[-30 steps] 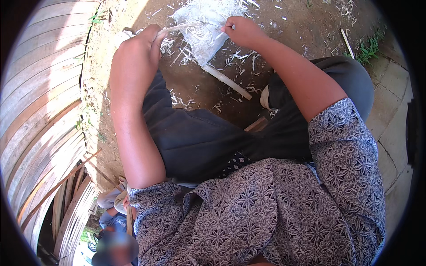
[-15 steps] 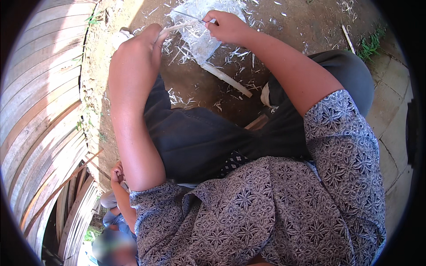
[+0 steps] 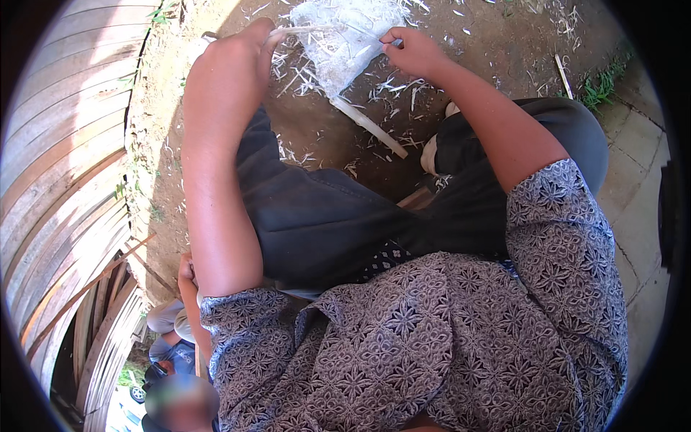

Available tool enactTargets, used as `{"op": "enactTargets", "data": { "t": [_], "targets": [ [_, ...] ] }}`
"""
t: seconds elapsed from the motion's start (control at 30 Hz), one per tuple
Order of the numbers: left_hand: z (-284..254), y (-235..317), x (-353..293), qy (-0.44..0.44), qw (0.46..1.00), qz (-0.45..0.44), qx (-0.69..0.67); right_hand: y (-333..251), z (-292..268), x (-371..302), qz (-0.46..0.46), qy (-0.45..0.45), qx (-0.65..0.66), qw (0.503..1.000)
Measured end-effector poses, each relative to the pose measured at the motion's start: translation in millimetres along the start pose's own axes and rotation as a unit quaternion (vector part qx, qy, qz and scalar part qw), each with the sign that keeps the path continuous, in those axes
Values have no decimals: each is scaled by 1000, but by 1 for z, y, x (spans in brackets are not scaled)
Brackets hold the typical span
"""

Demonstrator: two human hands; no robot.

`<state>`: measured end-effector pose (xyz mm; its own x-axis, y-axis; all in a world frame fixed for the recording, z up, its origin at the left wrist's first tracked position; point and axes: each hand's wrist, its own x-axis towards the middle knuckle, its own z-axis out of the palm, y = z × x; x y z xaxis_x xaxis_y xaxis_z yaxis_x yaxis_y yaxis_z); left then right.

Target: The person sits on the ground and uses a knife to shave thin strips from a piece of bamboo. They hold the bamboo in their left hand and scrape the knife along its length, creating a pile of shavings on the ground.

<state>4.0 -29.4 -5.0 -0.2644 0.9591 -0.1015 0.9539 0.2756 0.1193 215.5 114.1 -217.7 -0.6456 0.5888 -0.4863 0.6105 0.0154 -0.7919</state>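
My left hand (image 3: 234, 65) is closed around one end of a pale wooden stick (image 3: 306, 30), which points right. The back of the hand hides most of its fingers. Across from it, my right hand (image 3: 416, 54) grips a thin-bladed knife (image 3: 366, 32), its handle covered by the fingers. The blade slants up and left towards the stick's far end; whether they touch I cannot tell. Beneath both lies a whitish plastic sheet (image 3: 337, 70) strewn with wood shavings. A longer pale wood strip (image 3: 368, 128) runs from the sheet's lower corner towards my legs.
Long wooden planks (image 3: 65, 144) line the left side. At the lower left another person's forearm (image 3: 188, 295) and clothes show close to my left elbow. A loose stick (image 3: 563, 77) lies on the soil at right, near grass (image 3: 599, 85) and paving slabs (image 3: 633, 173).
My right hand has moved right and slightly down with the knife, away from my left hand. The left hand has shifted a little right and up, still holding the stick.
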Motion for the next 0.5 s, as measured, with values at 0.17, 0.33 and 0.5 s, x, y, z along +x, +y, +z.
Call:
{"op": "enactTargets", "data": {
  "t": [0.17, 0.33, 0.5],
  "targets": [
    [3, 11, 2, -1, 1000, -1, 5, -37, 2, 7, -50, -38, 115, 991],
    [2, 15, 1, -6, 1000, -4, -1, -27, 28, 24, -62, 13, 49, 997],
    [1, 15, 4, -11, 1000, 8, 1, -9, 33, 26, -121, 70, -36, 990]
  ]
}}
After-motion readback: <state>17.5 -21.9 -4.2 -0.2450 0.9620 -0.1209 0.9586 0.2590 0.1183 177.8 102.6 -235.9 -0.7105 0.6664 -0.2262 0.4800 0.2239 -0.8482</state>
